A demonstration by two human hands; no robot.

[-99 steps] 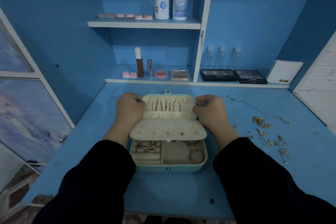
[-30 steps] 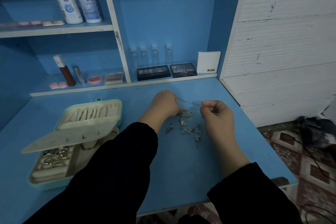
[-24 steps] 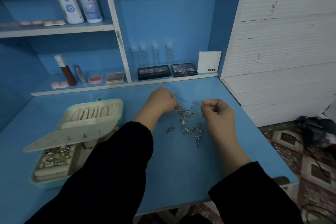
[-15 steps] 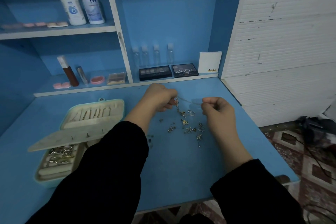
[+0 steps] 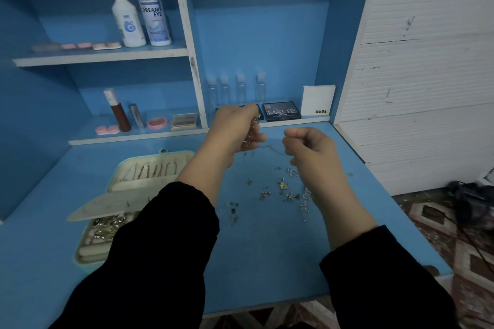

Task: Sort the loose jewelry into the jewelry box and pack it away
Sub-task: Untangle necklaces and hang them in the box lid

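A thin necklace chain (image 5: 270, 147) stretches between my two raised hands above the blue desk. My left hand (image 5: 238, 128) pinches one end, with the chain bunched and dangling from its fingers. My right hand (image 5: 307, 147) pinches the other end with curled fingers. Below them several small loose earrings and charms (image 5: 283, 189) lie scattered on the desk. The mint jewelry box (image 5: 160, 161) stands open at the left, its inner flap raised, with rings and small pieces in the lower tray; my left sleeve hides part of it.
Shelves at the back hold two solution bottles (image 5: 141, 10), lens cases, small clear bottles (image 5: 235, 88), eyeshadow palettes (image 5: 280, 111) and a white box (image 5: 318, 100). A white slatted wall stands at the right. The desk's right edge (image 5: 417, 222) drops to a patterned floor.
Both hands left the jewelry box, moved right to the loose pieces, took the chain's ends and lifted it off the desk. My left hand has risen highest in the last half second.
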